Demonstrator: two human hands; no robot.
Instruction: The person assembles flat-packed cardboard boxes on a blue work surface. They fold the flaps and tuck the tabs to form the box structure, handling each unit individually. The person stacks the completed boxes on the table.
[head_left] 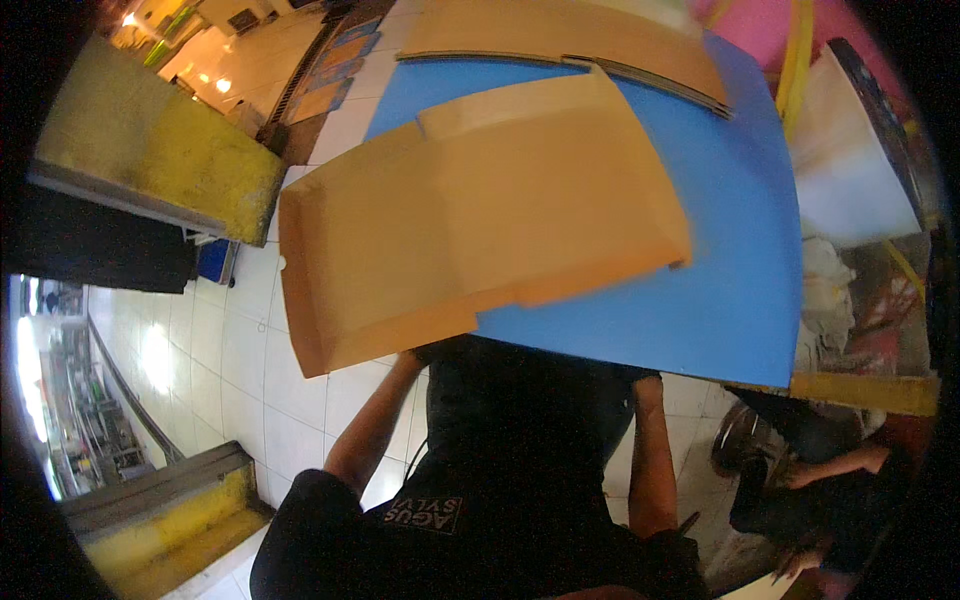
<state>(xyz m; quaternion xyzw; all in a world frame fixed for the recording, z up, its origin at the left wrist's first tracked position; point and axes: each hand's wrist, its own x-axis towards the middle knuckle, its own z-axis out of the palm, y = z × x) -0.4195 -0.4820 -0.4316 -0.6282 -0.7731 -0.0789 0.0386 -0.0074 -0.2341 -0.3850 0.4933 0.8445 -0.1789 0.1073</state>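
Note:
A shallow brown cardboard box (430, 210) lies opened out on a blue tabletop (740, 250), its low side walls folded up. Its left end overhangs the table's left edge. My left hand (410, 362) is at the front edge beneath the box's near wall, close to my body, and its fingers are hidden. Beside my waist at the table's front edge is my right hand (647, 386), with only the wrist part showing. Whether either hand holds anything is hidden.
A stack of flat cardboard sheets (580, 35) lies at the table's far side. A yellow-grey block (160, 140) stands to the left above white floor tiles (240, 350). At lower right, another person's arm (840, 465) is close to the table; white bundled material (825, 290) sits nearby.

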